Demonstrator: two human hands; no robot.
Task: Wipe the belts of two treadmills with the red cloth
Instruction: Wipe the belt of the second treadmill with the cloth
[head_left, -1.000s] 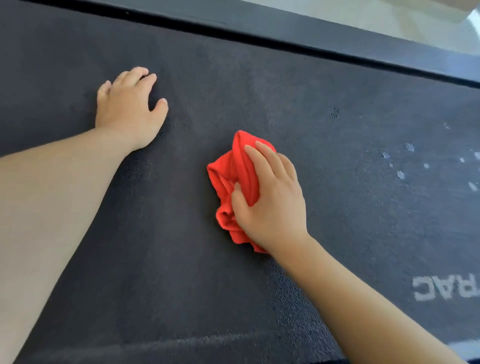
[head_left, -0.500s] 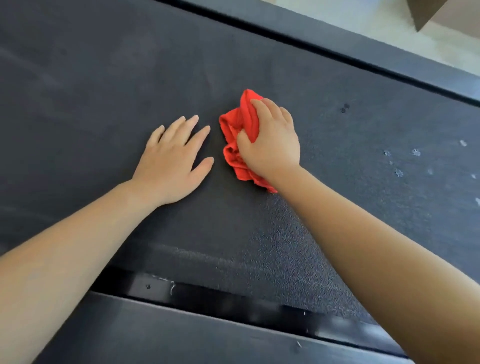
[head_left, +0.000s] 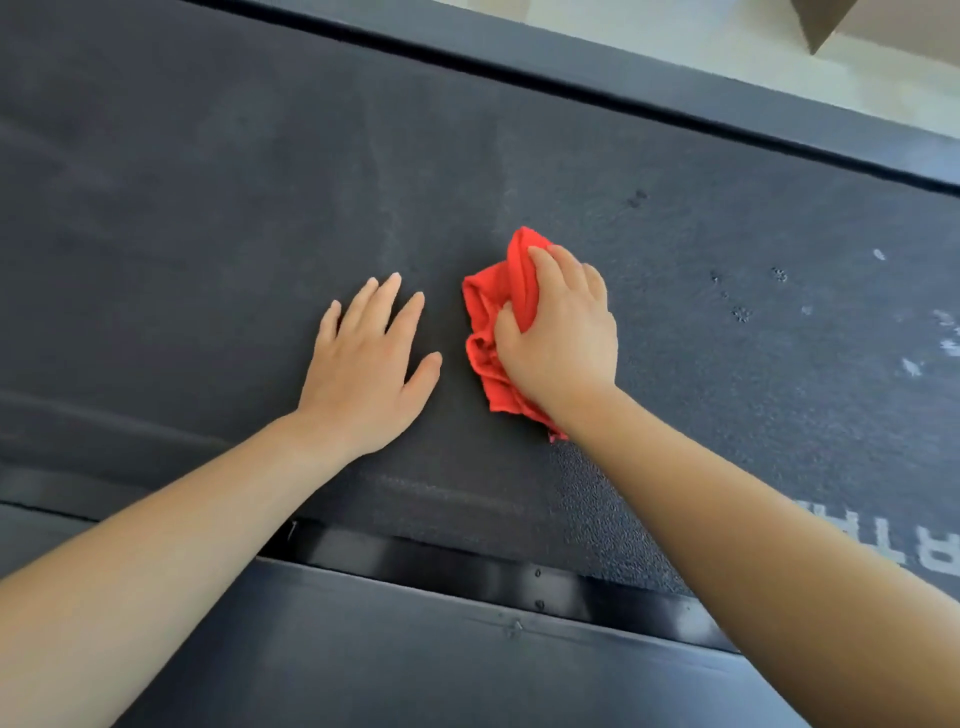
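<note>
The red cloth (head_left: 493, 312) lay bunched on the dark treadmill belt (head_left: 208, 208), and the right hand (head_left: 561, 338) had its fingers and thumb curled round it, pressing it down onto the belt. The left hand (head_left: 363, 379) lay flat just to the left of the cloth, fingers spread and holding nothing, apart from the fabric. The job looked to be mid-wipe on this belt. Pale specks (head_left: 779, 275) dotted the surface well to the right of the cloth and seemed not yet reached, and a faint dusty streak (head_left: 384, 197) ran beyond it to the left. No second treadmill showed, so whether this was the first or the second belt could not be told. Much of the cloth was hidden under the right hand. White lettering (head_left: 935, 551), down to the right of the cloth, was cut off by the frame edge and unreadable. A brown shape (head_left: 821, 21) far beyond the cloth was too cropped to identify.
</note>
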